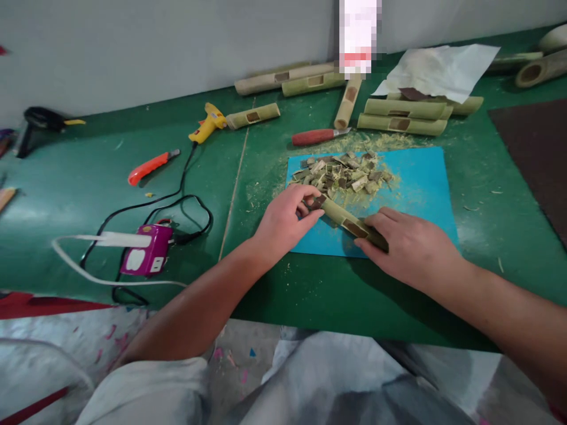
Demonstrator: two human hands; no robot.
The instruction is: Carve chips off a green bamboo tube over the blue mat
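A green bamboo tube with a rectangular window cut in its side lies slantwise in front of me, over a blue mat. My right hand is wrapped round its near right end. At the far left end, my left hand pinches a small dark brown piece, which looks like sandpaper, against the tube's rim. Just beyond the tube, a heap of bamboo chips and shavings covers the mat's upper left. Pale dust is scattered around it.
A red-handled knife lies behind the mat. More bamboo tubes and a white paper sheet are along the back. To the left are a yellow glue gun, an orange utility knife and a purple power adapter with trailing cords.
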